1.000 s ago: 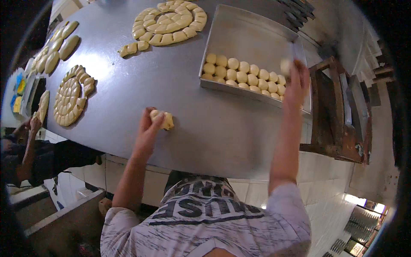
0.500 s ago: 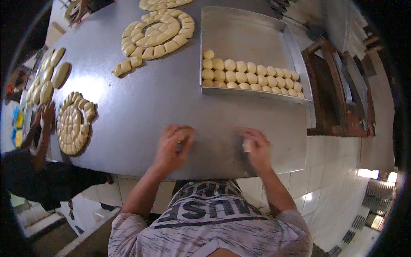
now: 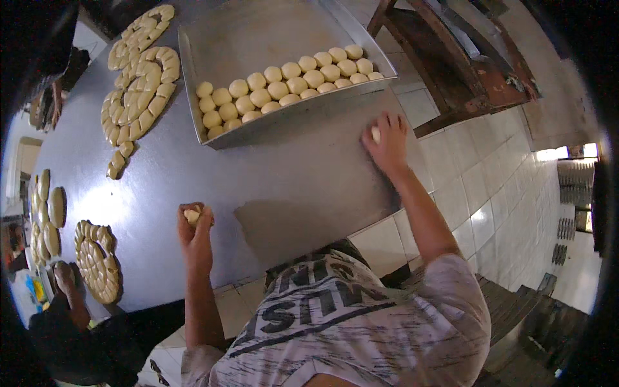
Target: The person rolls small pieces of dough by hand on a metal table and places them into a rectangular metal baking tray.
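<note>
Along the near edge of the steel desk [image 3: 290, 174], a person works with both hands spread well apart, each with its own bit of dough. The left hand [image 3: 197, 229] is clamped round a pale dough piece [image 3: 192, 216], thumb and fingers wrapped about it so that only its top shows. The right hand [image 3: 390, 142] is cupped near the desk's right edge, its grip drawn in on a small dough lump [image 3: 376, 134] that peeks out beside the thumb; whether the lump presses on the desktop, I cannot tell. Beyond them sits a square metal tray [image 3: 258, 32], where round dough balls [image 3: 278, 90] stand in close rows against the near wall, with one ball alone beginning a further row at the left end. Cut dough coils [image 3: 138, 113] lie to the tray's left, with a short dough strip [image 3: 120, 158] just below. The step in hand looks like portioning and rounding the dough. The next move seems to call for a smooth, light roll of the right-hand lump, then a gentle placing beside that lone ball without denting its neighbours.
</note>
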Demonstrator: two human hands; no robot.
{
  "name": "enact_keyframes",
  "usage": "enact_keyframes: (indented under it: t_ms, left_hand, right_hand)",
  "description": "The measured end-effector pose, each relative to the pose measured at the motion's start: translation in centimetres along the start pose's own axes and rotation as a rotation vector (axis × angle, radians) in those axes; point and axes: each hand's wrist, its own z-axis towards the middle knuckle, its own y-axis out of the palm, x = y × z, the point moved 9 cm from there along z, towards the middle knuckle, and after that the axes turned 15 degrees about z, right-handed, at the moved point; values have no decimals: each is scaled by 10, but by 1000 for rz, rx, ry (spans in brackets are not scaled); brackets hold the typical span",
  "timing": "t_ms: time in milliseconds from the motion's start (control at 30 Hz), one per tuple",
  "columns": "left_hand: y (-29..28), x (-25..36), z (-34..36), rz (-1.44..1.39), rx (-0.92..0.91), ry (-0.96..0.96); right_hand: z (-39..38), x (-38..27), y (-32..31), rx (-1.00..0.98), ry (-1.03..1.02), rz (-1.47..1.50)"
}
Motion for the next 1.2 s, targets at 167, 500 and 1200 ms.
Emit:
enact_keyframes:
  t_ms: [167,500,1200]
  left_hand:
    - [35,-14,-4,572,-15,102]
    - [-62,6,40,923,480,441]
    - [-155,-1,185,302,169,230]
  right_hand:
    - [15,-66,55,-140,-91,428]
    - [4,-47,17,-129,-108,260]
    - [104,-233,98,-385,420,1048]
